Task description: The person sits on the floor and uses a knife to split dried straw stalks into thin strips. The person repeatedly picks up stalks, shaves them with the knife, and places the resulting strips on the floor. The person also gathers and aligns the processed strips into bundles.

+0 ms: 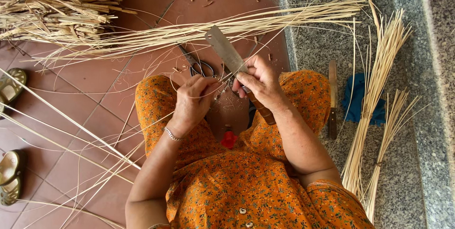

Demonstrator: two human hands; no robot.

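Knife [226, 53] blade up-left in right hand [259, 83]

Red tiled floor [142, 1] with cane strips [156, 35], scissors [196, 65], sandals [12, 84].

Soft, even daylight is falling across the tiled floor [95, 96], casting faint shadows, everything staying sharp, edges slightly bowing.

Counted on the red tile floor and grey stone step

Two bare hands, left [194, 101] and right [258, 82]; two green sandals at far left [12, 84] [10, 174]; two tied bundles of pale cane strips at right [374, 91] [386, 139]; one broad steel knife [227, 53]; one pair of scissors [196, 63].
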